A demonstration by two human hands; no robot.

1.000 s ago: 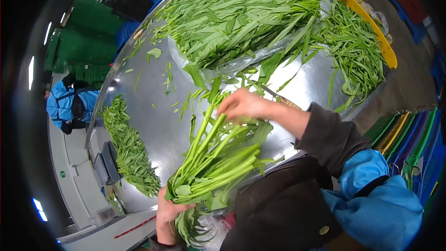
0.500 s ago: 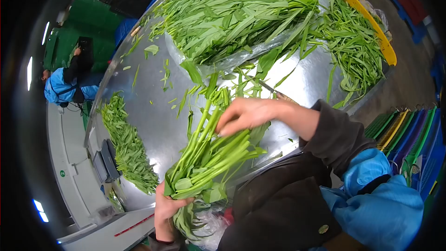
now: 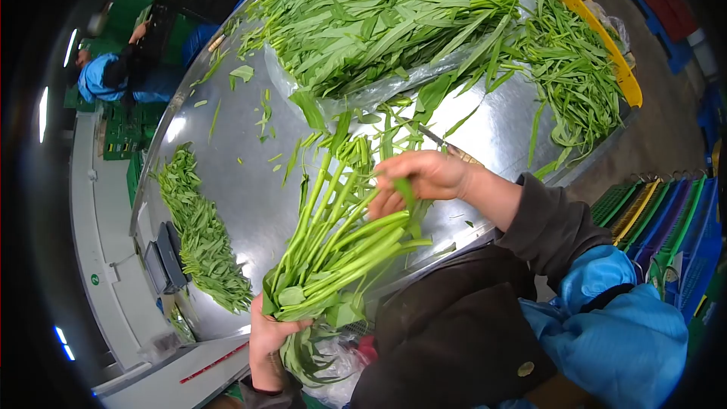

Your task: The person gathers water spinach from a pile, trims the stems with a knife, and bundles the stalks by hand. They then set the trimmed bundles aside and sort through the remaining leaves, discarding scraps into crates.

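Note:
My left hand (image 3: 274,333) is wrapped round the leafy end of a bunch of long-stemmed leafy greens (image 3: 333,257), like water spinach. The pale stems fan out up and to the right over the metal table (image 3: 246,182). Beside the stem ends, my right hand (image 3: 420,179) is closed, its fingers curled and slightly blurred, with a green leaf (image 3: 410,198) pinched in it. Just behind that hand lies a knife (image 3: 456,151), partly hidden by the wrist.
A big heap of greens (image 3: 379,23) rests on clear plastic at the far side. More greens (image 3: 575,76) lie by a yellow crate rim (image 3: 606,42). A neat row of greens (image 3: 201,235) lies at left, near a grey scale-like device (image 3: 168,257). A co-worker (image 3: 113,76) stands beyond.
My right hand has drawn slightly right, away from the stems, and a leaf now shows at its fingers. My left hand keeps its hold on the bunch. The co-worker has shifted.

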